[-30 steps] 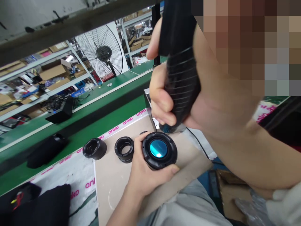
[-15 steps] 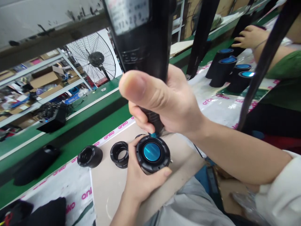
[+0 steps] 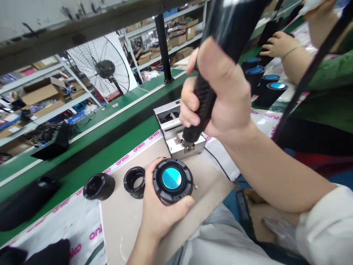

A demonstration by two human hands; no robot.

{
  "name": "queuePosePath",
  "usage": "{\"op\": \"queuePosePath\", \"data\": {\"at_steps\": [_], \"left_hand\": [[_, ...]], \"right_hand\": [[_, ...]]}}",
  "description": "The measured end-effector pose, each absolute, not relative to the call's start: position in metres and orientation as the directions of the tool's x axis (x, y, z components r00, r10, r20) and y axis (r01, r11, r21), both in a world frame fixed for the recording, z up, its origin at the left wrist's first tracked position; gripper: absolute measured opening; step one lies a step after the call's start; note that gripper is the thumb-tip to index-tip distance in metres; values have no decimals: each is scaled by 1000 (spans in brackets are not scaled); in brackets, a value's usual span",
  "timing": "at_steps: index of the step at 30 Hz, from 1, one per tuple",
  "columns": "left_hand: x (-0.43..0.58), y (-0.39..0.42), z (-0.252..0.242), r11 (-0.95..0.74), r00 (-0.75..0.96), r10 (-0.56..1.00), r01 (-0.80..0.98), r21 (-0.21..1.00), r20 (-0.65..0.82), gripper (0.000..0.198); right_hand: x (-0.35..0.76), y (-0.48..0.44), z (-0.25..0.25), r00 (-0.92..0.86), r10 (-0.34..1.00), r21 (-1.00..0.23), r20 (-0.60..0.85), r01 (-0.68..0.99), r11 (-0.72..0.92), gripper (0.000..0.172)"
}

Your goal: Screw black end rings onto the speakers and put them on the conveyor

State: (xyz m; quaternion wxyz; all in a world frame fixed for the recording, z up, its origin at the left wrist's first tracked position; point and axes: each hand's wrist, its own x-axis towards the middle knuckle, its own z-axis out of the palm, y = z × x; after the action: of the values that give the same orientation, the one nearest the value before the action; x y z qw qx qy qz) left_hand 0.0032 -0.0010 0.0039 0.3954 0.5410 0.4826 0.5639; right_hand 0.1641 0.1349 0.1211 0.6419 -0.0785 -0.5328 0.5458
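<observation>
Holding: the left hand (image 3: 158,211) is closed around a round black speaker part (image 3: 173,181) with a shiny blue centre, its thumb lying along the lower rim.
Place: the speaker part sits face up on a beige board (image 3: 127,224), close to the person's lap.
Right hand: the right hand (image 3: 220,92) is wrapped tightly round a black electric screwdriver (image 3: 205,94), held tilted above and behind the speaker part.
Driver tip: it points down at the front of a small silver box (image 3: 172,127) just behind the speaker part.
Beside: two black ring housings lie to the left, the nearer one (image 3: 134,181) just beside the left fingers, the farther one (image 3: 98,186) at the board's edge.
Beyond: a green conveyor belt (image 3: 116,141), then a large fan (image 3: 102,71).
Far right: a co-worker's hand (image 3: 278,44) near black cylinders (image 3: 271,92) with blue tops.
</observation>
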Motion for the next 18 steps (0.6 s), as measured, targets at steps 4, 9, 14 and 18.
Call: {"op": "queuePosePath", "data": {"at_steps": [4,9,14,18], "left_hand": [[3,-1,2,-229,-106,966,62,971,235,85],[4,0,4,-246,-109,961,72,967,253,83],[2,0,7,-188,-107,975,78,979,196,88],[0,0,4,-150,-108,982,76,986,158,97]], "right_hand": [[160,151,87,-54,821,-717,569,-520,463,48],[153,154,66,-67,857,-785,511,-442,434,46],[158,151,68,-136,895,-830,425,-454,324,48],[165,137,99,-61,904,-807,424,-479,346,56]]}}
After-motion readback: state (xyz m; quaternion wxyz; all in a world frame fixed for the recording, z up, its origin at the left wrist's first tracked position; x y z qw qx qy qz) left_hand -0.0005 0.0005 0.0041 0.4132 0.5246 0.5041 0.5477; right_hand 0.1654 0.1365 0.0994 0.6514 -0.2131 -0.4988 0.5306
